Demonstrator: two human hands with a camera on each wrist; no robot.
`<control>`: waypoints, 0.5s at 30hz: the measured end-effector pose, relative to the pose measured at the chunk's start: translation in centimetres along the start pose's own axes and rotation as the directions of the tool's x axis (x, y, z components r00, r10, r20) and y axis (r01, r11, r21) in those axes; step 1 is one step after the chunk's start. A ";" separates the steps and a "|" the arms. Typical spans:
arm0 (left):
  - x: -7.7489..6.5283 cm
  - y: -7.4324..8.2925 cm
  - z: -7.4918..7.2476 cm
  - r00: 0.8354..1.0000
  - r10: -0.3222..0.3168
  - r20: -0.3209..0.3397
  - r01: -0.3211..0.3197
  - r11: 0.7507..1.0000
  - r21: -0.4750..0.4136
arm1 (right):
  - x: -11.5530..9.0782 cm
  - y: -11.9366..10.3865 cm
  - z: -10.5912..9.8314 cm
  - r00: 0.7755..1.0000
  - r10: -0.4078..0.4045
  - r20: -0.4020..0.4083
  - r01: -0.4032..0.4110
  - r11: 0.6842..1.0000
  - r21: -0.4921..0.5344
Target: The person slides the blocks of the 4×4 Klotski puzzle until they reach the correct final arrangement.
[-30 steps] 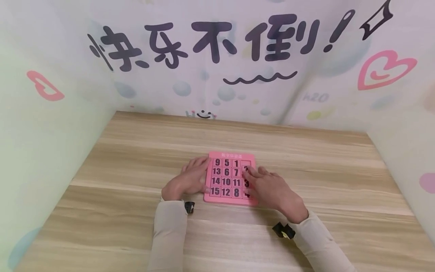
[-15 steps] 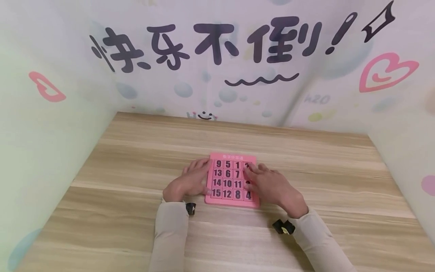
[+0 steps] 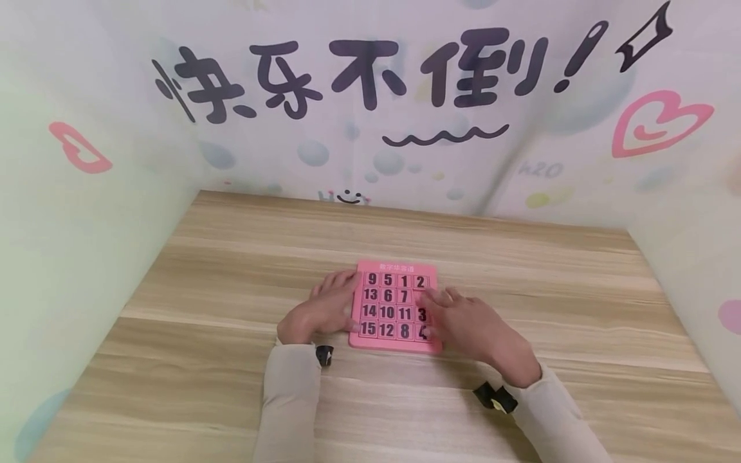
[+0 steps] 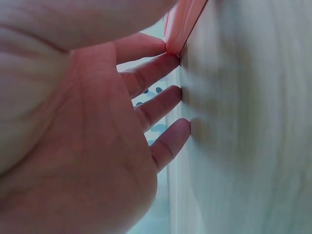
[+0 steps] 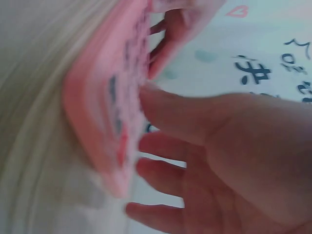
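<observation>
A pink sliding number puzzle (image 3: 396, 346) lies flat on the wooden table. The tile marked 2 (image 3: 420, 281) sits in its top right corner, and a gap shows partly below it, beside the 7 (image 3: 404, 296). My left hand (image 3: 327, 308) rests against the puzzle's left side, thumb at the lower left; in the left wrist view its extended fingers (image 4: 163, 105) touch the puzzle edge and table. My right hand (image 3: 469, 325) is over the right column, its fingertips near the gap and thumb by the 4 tile (image 3: 423, 332), partly covering tiles 3 and 4.
The wooden table (image 3: 202, 386) extends around the puzzle. A printed white backdrop (image 3: 347, 141) with dark characters stands behind it, with pale walls at both sides. Small black devices (image 3: 495, 397) are strapped at both wrists.
The 2 tile has slid up from the second row into the top right corner. My right hand has since drawn slightly down and right, uncovering it. My left hand stays at the puzzle's left side.
</observation>
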State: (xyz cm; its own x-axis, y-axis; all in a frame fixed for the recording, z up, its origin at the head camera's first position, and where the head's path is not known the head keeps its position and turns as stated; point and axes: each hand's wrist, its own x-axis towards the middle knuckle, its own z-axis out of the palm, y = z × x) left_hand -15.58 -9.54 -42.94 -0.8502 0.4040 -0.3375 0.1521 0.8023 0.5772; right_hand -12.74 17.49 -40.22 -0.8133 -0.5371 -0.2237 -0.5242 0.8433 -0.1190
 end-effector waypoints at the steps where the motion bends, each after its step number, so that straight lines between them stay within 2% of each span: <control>1: 0.0 0.0 0.0 1.000 0.002 0.000 -0.002 1.000 0.002 | -0.4 -0.2 -0.2 1.000 0.000 0.018 0.000 1.000 -0.003; 8: -0.1 -0.3 -0.1 1.000 0.009 -0.006 -0.009 1.000 -0.006 | -1.7 -1.6 -1.1 0.990 -0.015 0.137 0.016 1.000 -0.012; 15: 0.0 -0.2 -0.2 1.000 0.007 0.000 -0.007 1.000 0.002 | -1.9 -1.8 -1.1 0.985 0.004 0.170 -0.002 1.000 -0.010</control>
State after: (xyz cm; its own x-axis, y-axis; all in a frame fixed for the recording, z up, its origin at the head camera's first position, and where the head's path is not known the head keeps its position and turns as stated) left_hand -15.69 -9.76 -42.91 -0.8493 0.4094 -0.3335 0.1589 0.8004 0.5780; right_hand -10.56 16.94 -38.51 -0.7605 -0.5228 -0.3852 -0.5253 0.8440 -0.1085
